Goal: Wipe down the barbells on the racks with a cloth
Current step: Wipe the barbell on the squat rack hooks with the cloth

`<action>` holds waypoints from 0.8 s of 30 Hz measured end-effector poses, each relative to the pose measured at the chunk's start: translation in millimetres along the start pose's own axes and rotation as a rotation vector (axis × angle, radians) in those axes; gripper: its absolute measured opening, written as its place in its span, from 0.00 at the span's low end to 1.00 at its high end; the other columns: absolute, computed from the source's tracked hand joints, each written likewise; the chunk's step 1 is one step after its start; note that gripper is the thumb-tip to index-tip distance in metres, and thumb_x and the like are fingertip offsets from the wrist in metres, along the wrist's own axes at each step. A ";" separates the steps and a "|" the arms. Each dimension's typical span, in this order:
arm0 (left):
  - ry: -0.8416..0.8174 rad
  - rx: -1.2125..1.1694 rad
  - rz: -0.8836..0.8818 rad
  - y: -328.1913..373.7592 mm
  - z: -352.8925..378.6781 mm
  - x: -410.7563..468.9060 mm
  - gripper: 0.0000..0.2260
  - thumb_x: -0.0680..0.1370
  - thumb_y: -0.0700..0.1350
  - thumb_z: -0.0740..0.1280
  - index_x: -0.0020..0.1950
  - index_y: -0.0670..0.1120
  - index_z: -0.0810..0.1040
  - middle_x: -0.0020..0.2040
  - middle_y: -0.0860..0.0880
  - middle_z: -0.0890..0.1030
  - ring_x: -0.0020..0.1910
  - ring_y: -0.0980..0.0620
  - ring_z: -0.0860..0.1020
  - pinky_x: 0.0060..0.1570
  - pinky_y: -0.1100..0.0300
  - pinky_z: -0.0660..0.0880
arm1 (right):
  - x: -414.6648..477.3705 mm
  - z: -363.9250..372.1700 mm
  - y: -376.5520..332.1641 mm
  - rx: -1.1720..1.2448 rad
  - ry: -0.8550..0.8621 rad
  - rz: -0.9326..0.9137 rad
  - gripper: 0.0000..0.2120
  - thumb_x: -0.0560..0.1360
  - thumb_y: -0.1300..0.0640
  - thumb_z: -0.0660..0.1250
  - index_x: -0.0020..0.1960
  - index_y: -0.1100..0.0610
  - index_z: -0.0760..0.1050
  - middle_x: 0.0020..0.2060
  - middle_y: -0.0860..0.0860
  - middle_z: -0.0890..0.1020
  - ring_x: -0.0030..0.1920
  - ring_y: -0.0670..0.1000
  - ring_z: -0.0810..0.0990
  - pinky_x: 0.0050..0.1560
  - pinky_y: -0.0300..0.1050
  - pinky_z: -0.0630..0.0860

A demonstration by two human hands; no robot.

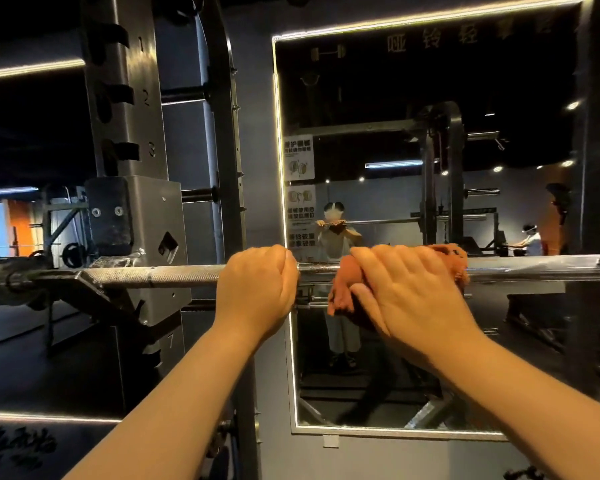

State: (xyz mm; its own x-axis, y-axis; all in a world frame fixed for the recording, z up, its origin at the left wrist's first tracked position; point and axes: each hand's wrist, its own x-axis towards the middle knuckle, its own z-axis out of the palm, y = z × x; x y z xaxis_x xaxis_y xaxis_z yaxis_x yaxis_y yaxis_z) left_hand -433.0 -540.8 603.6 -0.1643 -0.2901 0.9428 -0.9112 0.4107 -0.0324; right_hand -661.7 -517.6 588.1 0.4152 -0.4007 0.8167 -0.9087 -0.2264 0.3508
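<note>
Barbell (160,276) lay horizontal across the middle of the frame. Its left end rested on the J-hook (109,216) of the numbered rack upright (129,98) at centre left. The knurled section was visible left of the hands.

Left hand (257,289) was at frame centre, fingers curled over the top of the bar, gripping it bare.

Right hand (413,292) was just right of centre, slightly blurred. It was closed around an orange cloth (343,282) and held the cloth wrapped against the bar. Cloth ends showed on both sides of the hand, one bunch hanging below the bar by the thumb. The two hands were near each other but not touching.

A light-edged mirror (430,81) filled the right half of the frame behind the bar, with printed notices (299,157) stuck along its left edge.
</note>
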 end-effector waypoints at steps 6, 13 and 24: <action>-0.099 -0.019 -0.099 8.3 -6.2 5.8 0.23 0.81 0.53 0.48 0.41 0.45 0.78 0.33 0.50 0.78 0.31 0.51 0.75 0.35 0.52 0.76 | 25.8 -25.0 -18.9 0.002 -0.178 0.240 0.27 0.83 0.43 0.38 0.58 0.51 0.74 0.51 0.51 0.80 0.52 0.58 0.78 0.53 0.55 0.69; -0.166 0.013 -0.152 29.9 -10.6 15.9 0.14 0.83 0.46 0.56 0.42 0.47 0.77 0.39 0.49 0.78 0.42 0.50 0.75 0.59 0.51 0.72 | 31.9 -17.7 -47.6 0.088 -0.244 0.083 0.31 0.80 0.40 0.39 0.70 0.53 0.70 0.56 0.52 0.80 0.56 0.57 0.78 0.57 0.57 0.71; -0.030 0.056 -0.086 28.3 7.3 2.6 0.17 0.81 0.50 0.51 0.41 0.48 0.75 0.32 0.54 0.72 0.30 0.54 0.69 0.38 0.58 0.63 | 37.0 -32.3 11.1 0.093 -0.267 0.230 0.14 0.86 0.49 0.50 0.64 0.52 0.69 0.40 0.48 0.76 0.38 0.53 0.75 0.34 0.48 0.67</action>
State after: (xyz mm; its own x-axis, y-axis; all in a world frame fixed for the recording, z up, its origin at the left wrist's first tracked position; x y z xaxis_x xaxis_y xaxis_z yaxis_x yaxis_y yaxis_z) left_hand -461.9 -536.2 602.8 -0.0952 -0.3481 0.9326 -0.9420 0.3343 0.0287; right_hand -657.9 -506.2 637.0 0.2090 -0.6654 0.7166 -0.9767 -0.1789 0.1188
